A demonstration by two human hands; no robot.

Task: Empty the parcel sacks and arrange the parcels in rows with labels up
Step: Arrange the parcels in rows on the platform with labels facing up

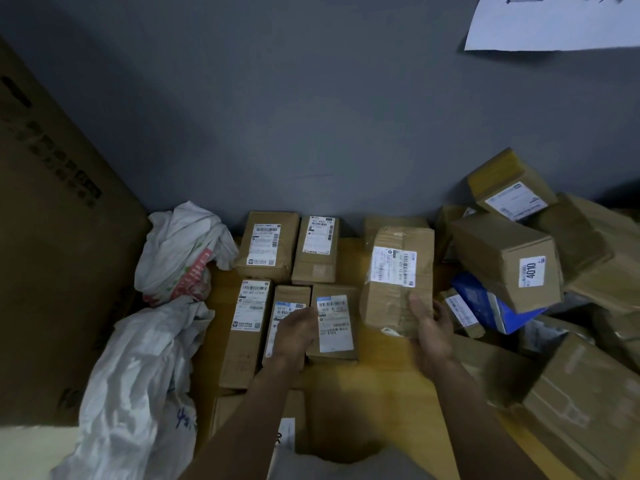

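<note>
Two hands worked over the wooden table (pixel 363 393). The right hand (pixel 431 329) gripped the taped parcel (pixel 398 268) by its near end, thumb across the front and fingers curled behind. It held the parcel tilted up off the table, the white label facing the camera with its barcodes running sideways. The left hand (pixel 298 330) lay on the narrow parcel (pixel 288 299) in the middle of the front row, fingertips reaching the label of the neighbouring parcel (pixel 334 336). Whether it gripped or merely rested could not be told.

Small print on the labels was too blurred to read. Five parcels lay labels up in two rows: three in front, starting with a long parcel (pixel 247 327), and two back-row parcels (pixel 268 244) by the wall. To the right sat a loose heap of brown boxes; one box (pixel 502 258) bore a sticker reading "4010" and rested on a blue carton (pixel 485 306). At the left lay two crumpled white sacks, the upper sack (pixel 180 251) with red print and the lower sack (pixel 138 375) with blue handwriting.
</note>
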